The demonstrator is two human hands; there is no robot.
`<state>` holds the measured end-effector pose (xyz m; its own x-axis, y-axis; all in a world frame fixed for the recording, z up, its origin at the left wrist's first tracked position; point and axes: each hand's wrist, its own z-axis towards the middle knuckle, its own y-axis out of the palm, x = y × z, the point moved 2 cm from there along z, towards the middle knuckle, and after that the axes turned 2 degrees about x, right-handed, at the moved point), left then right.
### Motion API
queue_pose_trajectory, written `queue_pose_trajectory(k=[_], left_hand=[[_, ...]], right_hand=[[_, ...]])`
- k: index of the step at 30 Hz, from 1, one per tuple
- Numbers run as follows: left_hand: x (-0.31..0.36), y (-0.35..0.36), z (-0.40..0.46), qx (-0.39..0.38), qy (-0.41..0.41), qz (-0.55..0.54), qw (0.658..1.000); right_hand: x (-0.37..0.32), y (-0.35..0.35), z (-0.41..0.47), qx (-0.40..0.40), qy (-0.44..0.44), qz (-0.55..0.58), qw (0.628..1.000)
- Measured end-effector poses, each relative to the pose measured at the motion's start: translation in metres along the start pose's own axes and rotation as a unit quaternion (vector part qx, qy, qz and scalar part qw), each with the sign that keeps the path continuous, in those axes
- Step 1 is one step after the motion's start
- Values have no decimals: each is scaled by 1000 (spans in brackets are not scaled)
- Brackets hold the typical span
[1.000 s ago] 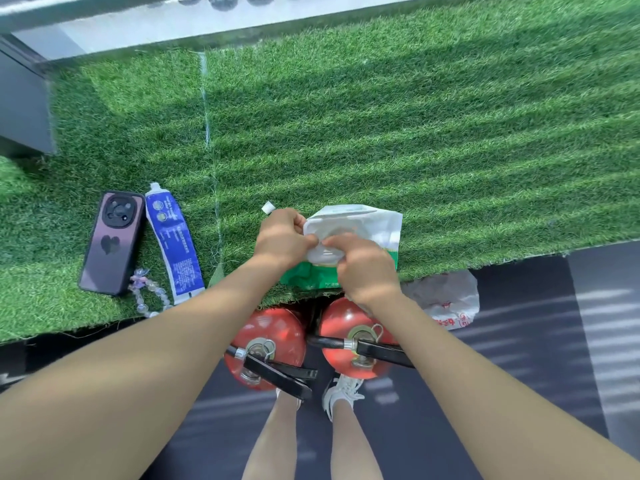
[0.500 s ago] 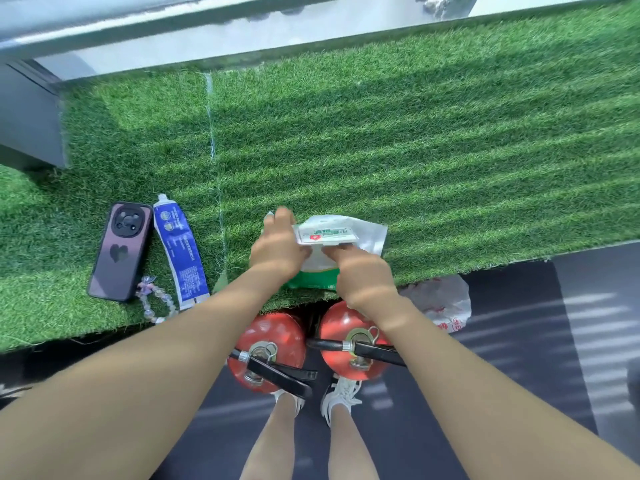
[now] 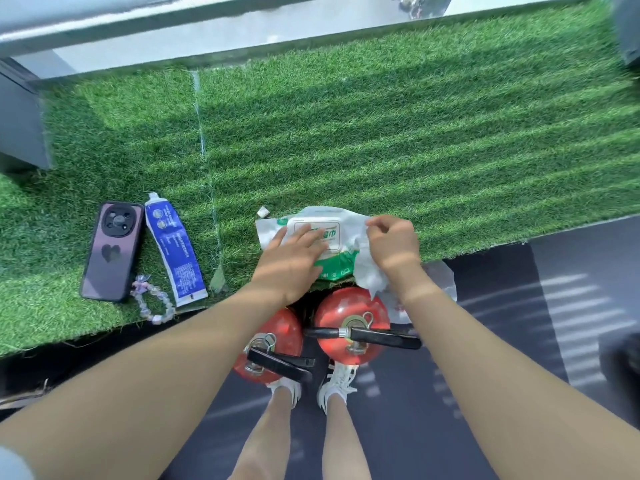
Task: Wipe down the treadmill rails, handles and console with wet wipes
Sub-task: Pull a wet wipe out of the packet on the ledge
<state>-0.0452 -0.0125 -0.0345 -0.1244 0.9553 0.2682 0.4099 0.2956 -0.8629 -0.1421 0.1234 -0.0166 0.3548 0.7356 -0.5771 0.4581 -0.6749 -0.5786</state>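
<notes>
A white and green wet wipe pack (image 3: 313,225) lies on the artificial grass ledge (image 3: 381,133) near its front edge, lid flat. My left hand (image 3: 294,254) presses flat on the pack with fingers spread over the lid. My right hand (image 3: 393,242) is pinched on a white wet wipe (image 3: 369,271) that hangs crumpled below it, just right of the pack. No treadmill part is identifiable in view.
A purple phone (image 3: 112,249), a blue tube (image 3: 173,252) and a bead bracelet (image 3: 152,301) lie on the grass to the left. Two red fire extinguishers (image 3: 346,317) stand on the dark floor below the ledge, by my feet. A white plastic bag (image 3: 440,278) sits behind them.
The pack's lid was up and both hands were at its opening; now the lid lies flat, my left hand rests on it, and my right hand has drawn a wipe out to the right.
</notes>
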Motion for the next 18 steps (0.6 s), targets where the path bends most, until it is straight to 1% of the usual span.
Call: queue_pose_trajectory(k=[2,4,5,6,7,8,9,10,11,12,13,15,17,18], left_hand=[[2,-12,1,48,-19,-77,996],[4,-27,-4,59,-51,-160,984],[5,-36,-8,60,-84,-215,971],[6,-44,-11,59,-128,-284,948],[9,-55,-15,59,-173,-366,912],[12,-66,-18,54,-208,-457,863],[16,-77,-22,42,-228,-540,809],[21,-88,-26,19,-238,-600,764],[26,-100,-32,-1,-237,-634,736],[29,-110,-38,-8,-228,-649,725],[30,-121,-45,3,-217,-658,721],[30,-145,-62,48,-202,-677,706],[31,-169,-83,89,-214,-689,687],[31,-179,-96,109,-227,-684,685]], right_hand=[[-8,-3,-6,-2,28,41,999],[-21,-9,-15,-7,45,70,997],[-28,-12,-20,-8,56,91,994],[-36,-14,-25,-14,67,114,991],[-45,-17,-32,-23,75,128,989],[-54,-19,-39,-37,77,137,987],[-65,-23,-47,-47,78,157,983],[-75,-27,-54,-51,81,191,977],[-86,-30,-61,-56,86,223,969],[-97,-34,-68,-65,84,234,966],[-108,-39,-76,-76,79,230,967],[-129,-46,-93,-99,61,236,965],[-147,-55,-113,-124,37,256,958],[-155,-59,-125,-137,25,255,957]])
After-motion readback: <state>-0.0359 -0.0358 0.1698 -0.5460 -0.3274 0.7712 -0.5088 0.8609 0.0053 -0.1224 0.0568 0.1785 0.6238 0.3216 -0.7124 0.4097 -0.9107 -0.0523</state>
